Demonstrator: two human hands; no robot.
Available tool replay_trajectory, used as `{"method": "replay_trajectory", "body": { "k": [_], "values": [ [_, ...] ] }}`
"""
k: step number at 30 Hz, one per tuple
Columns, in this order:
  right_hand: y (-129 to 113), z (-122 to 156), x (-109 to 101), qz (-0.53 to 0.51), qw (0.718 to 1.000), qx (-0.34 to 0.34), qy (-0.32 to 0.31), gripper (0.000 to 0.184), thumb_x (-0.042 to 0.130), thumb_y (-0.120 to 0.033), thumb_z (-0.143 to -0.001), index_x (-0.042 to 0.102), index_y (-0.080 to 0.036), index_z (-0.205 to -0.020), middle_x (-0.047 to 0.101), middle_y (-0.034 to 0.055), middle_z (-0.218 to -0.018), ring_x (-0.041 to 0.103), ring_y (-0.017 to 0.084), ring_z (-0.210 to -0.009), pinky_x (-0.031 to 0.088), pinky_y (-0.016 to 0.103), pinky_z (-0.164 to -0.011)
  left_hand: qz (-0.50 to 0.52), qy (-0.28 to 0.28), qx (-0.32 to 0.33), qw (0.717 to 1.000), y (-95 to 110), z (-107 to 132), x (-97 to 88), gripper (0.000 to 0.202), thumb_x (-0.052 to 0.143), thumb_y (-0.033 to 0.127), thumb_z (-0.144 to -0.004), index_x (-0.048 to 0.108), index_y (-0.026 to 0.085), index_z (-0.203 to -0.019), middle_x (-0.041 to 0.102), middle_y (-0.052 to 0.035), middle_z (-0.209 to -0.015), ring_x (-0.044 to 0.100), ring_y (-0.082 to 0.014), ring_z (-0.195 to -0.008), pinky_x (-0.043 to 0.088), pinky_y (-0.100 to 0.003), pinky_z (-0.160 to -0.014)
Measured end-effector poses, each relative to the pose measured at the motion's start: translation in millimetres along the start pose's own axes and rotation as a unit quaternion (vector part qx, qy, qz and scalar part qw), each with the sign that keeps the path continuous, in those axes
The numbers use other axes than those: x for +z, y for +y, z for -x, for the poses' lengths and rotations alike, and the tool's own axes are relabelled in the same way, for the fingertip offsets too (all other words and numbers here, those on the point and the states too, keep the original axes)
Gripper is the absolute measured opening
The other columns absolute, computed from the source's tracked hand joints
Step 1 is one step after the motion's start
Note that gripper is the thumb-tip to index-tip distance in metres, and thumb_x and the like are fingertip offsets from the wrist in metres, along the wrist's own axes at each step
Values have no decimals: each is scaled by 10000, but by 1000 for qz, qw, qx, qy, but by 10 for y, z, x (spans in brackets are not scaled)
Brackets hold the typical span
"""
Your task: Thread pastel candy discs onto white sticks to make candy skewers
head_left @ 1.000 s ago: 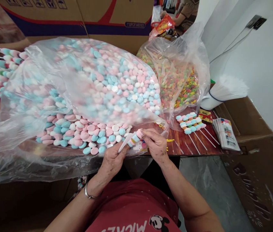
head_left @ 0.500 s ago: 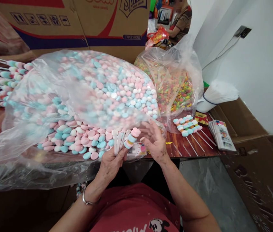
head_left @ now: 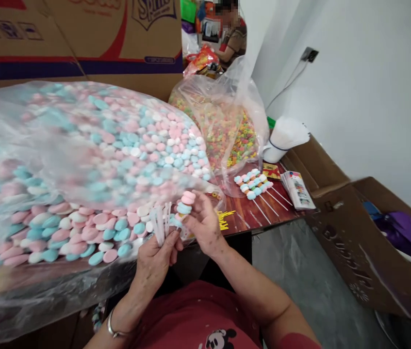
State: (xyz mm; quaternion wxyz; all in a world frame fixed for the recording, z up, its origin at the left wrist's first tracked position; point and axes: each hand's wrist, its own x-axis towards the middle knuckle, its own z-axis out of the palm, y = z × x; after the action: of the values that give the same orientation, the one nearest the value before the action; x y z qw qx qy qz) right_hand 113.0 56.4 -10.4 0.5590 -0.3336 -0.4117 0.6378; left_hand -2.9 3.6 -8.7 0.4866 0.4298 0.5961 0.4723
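My left hand (head_left: 156, 257) is closed round a bundle of thin white sticks (head_left: 162, 220) at the table's near edge. My right hand (head_left: 202, 224) pinches a candy skewer (head_left: 184, 205), stacked with pink and blue marshmallow discs, just right of the sticks. Both hands sit in front of a big clear plastic bag (head_left: 81, 160) full of pink, blue and white marshmallow discs, with loose discs spilling at its mouth.
A second clear bag of small multicoloured candies (head_left: 227, 131) stands behind. Finished skewers (head_left: 254, 183) lie on the wooden table (head_left: 252, 213), beside printed packets (head_left: 298, 189) and a white bundle (head_left: 283, 138). Cardboard boxes (head_left: 81, 39) stand behind; an open box (head_left: 365, 242) is at right. A person sits far back.
The view has swung right. My right hand has closed onto the candy skewer, which now stands more upright, and the white sticks in my left hand have spread apart.
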Motion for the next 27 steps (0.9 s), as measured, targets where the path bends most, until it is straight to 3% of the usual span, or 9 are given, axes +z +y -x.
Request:
{"method": "replay_trajectory", "body": {
  "k": [5,9,11,13,16,19,23,27],
  "values": [
    [-116,82,-44,83,996,-26,35,397,673,-373,-817,582,-237,-1178,706,13,-966,667,146,-777,584,275,-690,37,-49,-10,998,44,-8,116,335,659,465,-765,640,149,-655,628,-18,-508,546,-126,-422,456,-236,-424],
    [-577,-72,-486,233,967,-68,77,355,597,-336,-840,628,-226,-1176,692,-2,-846,621,137,-668,545,267,-618,90,-23,-47,995,11,-5,67,394,715,511,-704,653,135,-806,694,-47,-621,623,-170,-489,515,-272,-444],
    [-838,-192,-821,396,905,-99,117,316,576,-324,-831,662,-217,-1116,666,-9,-768,558,131,-605,508,273,-609,86,4,-45,995,-38,-27,-9,404,707,511,-726,650,130,-845,665,-21,-596,549,-126,-416,429,-226,-371],
    [-1018,-300,-1154,547,810,-142,158,282,546,-314,-833,682,-213,-1060,691,39,-864,576,170,-709,504,311,-698,80,23,-37,996,-92,-58,-82,387,685,495,-766,651,125,-876,613,16,-562,425,-69,-355,305,-186,-326],
    [-1059,-388,-1491,676,701,-143,178,286,503,-293,-853,668,-200,-1067,702,110,-975,603,245,-860,494,379,-799,91,26,-40,995,-141,-95,-133,371,664,482,-802,645,128,-910,528,56,-525,333,-42,-352,222,-166,-331],
    [-894,-383,-1534,756,623,-134,147,330,462,-239,-878,643,-147,-1138,686,149,-1017,591,281,-958,472,403,-867,115,12,-49,992,-125,-102,-110,393,644,516,-815,620,139,-921,502,65,-532,303,-35,-355,208,-160,-337],
    [-639,-369,-1385,827,531,-134,123,325,478,-199,-885,640,-92,-1146,648,179,-1022,539,307,-987,439,421,-899,153,12,-48,987,-54,-88,-62,413,646,555,-803,574,164,-916,506,74,-544,282,-26,-340,195,-147,-335],
    [-572,-426,-1423,856,483,-131,132,328,446,-169,-905,640,-94,-1158,614,182,-1002,505,305,-948,433,423,-841,156,2,-57,986,-22,-83,-82,407,653,553,-797,573,161,-869,496,72,-526,292,-32,-332,209,-155,-328]
  ]
}}
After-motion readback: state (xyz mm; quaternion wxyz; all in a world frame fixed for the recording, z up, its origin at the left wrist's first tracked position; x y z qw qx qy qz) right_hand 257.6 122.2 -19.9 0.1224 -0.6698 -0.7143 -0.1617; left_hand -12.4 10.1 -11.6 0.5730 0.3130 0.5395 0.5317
